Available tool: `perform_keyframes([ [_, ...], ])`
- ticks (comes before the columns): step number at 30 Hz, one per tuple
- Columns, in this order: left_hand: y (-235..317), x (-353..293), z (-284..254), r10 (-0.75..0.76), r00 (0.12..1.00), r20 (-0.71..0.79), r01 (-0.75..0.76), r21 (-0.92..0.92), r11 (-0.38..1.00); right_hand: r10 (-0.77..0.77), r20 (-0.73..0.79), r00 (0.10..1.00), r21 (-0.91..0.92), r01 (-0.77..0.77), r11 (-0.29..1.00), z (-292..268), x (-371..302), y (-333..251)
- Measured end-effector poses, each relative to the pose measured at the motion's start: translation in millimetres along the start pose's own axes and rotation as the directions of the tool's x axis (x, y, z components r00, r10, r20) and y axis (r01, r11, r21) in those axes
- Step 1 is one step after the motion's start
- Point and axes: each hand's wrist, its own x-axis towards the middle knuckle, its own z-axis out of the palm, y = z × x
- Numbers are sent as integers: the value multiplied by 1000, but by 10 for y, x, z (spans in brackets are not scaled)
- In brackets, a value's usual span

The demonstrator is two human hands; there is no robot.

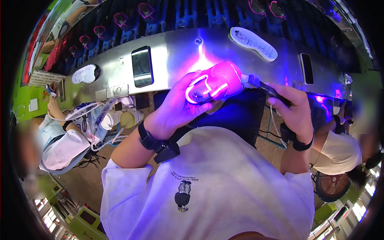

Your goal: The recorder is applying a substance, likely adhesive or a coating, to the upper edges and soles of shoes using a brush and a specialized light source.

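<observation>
**Shoe glowing pink under the UV lamp**

Left hand (172,110) is wrapped around a shoe (214,86), held up over the steel desk (176,52). It glows hot pink, trim lines bright white. Right hand (294,110) grips a dark lamp (262,86), tip right against the shoe's heel.

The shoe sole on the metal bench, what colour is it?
The shoe sole is white with speckles; head view.

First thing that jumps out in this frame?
The shoe glowing pink-violet at centre, gripped in the left hand, with the same glow spilling onto the steel bench behind it. The right hand holds a dark lamp aimed at the shoe's end. On the bench lie a white sole upper right and a phone to the left.
</observation>
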Motion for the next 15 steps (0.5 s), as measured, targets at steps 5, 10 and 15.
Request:
perform_keyframes([
  [5, -68, 64, -128, -637, 640, 429, 551, -834, -7, -20, 11, 1000, 15, 20, 1000, 51, 171, -56],
  [10, -98, 76, -46, -542, 565, 622, 514, -779, -360, -78, -28, 997, 99, 80, 992, 220, 275, 78],
  [15, -226, 73, 22, -443, 543, 713, 512, -700, -498, -106, -53, 993, 173, 114, 978, 285, 280, 176],
])
